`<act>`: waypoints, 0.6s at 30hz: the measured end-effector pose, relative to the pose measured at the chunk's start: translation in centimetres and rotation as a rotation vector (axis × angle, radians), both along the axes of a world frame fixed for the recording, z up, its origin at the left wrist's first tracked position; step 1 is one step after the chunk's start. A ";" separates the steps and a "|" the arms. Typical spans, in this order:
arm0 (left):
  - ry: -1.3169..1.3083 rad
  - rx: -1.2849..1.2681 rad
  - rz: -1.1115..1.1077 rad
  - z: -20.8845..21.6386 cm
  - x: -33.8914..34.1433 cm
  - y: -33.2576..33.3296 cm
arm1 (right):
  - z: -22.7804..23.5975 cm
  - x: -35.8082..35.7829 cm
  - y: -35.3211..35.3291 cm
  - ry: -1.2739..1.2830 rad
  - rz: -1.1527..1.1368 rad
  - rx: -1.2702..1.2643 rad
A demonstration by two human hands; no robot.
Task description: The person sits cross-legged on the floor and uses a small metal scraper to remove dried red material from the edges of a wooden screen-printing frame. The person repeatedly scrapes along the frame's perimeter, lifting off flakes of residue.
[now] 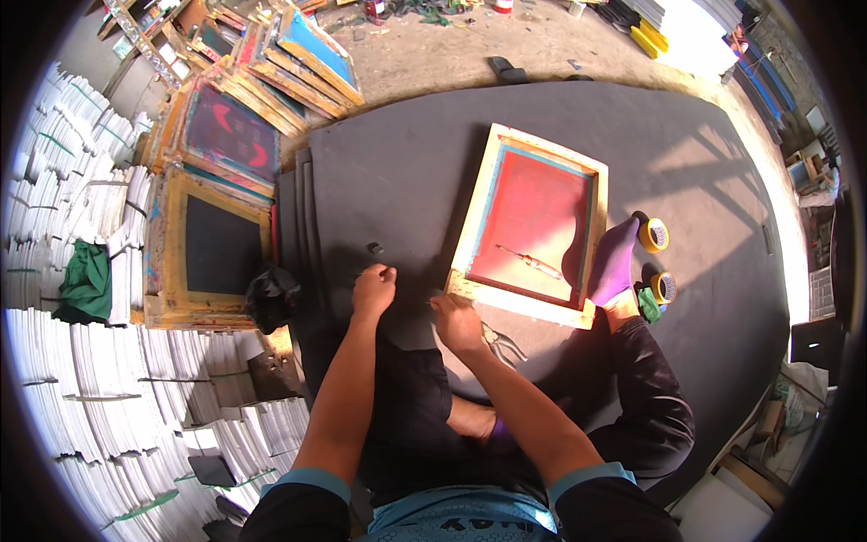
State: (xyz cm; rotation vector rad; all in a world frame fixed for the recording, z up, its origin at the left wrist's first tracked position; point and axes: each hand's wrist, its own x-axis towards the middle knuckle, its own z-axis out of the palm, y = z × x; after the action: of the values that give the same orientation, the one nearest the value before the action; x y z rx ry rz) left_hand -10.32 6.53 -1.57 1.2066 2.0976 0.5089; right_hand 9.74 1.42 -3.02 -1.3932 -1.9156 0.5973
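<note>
Both hands are pinching something thin I cannot make out, left hand (373,289) and right hand (456,322) working on the dark mat (397,163) beside the wooden screen frame (533,224), risking it slipping from view

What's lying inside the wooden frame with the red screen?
A slim screwdriver-like tool lies on the red screen of the wooden frame. A purple-socked foot covers its right corner.

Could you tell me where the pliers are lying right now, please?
In the head view, the pliers lie on the dark mat right of the right hand, below the red-meshed wooden frame.
</note>
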 end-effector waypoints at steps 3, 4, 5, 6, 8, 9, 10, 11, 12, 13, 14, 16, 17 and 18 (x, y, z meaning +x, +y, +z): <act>-0.002 -0.095 -0.022 -0.6 -1.7 -0.7 | -0.5 -3.2 0.4 0.016 0.030 0.022; 0.022 -0.092 -0.051 -0.8 -2.0 -1.0 | -0.8 -4.2 0.5 -0.010 0.023 0.016; 0.039 -0.065 -0.053 -0.4 -1.4 -1.2 | -0.8 -4.8 0.6 -0.045 0.014 0.010; 0.036 -0.071 -0.063 0.0 -0.8 -1.3 | -0.9 -5.1 0.6 -0.078 0.002 0.004; 0.026 -0.083 -0.084 0.6 0.4 -1.5 | -0.1 -4.3 0.3 -0.115 -0.008 -0.071; 0.059 -0.075 -0.133 0.6 0.9 -1.6 | 0.4 -3.7 0.1 -0.135 -0.014 -0.109; 0.041 -0.034 -0.187 0.3 1.1 -1.6 | 0.4 -2.9 -0.1 -0.172 -0.023 -0.113; 0.014 0.011 -0.245 -0.2 1.7 -1.4 | 0.5 -1.4 -0.3 -0.218 -0.037 -0.115; -0.013 0.056 -0.306 -0.6 2.3 -1.5 | 0.5 -0.2 -0.7 -0.264 -0.054 -0.118; -0.036 0.073 -0.356 -1.0 2.8 -1.8 | 0.5 0.8 -1.3 -0.202 -0.099 -0.068; -0.066 0.097 -0.416 -1.1 3.7 -1.9 | 0.4 2.5 -1.7 -0.233 -0.118 -0.047; -0.087 0.129 -0.515 -1.1 5.1 -2.4 | -0.3 5.7 -2.6 -0.281 -0.145 -0.008; -0.082 0.142 -0.557 -1.1 5.8 -2.6 | -1.5 7.7 -3.1 -0.313 -0.163 -0.172; -0.067 0.153 -0.591 -1.3 5.9 -2.8 | -1.3 8.9 -3.8 -0.359 -0.211 -0.115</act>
State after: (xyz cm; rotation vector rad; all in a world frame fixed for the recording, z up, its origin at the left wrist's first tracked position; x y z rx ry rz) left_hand -4.43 3.75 -2.83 1.7794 1.5570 0.4262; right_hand 18.66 -2.42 -4.36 -1.8513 -1.9919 0.3784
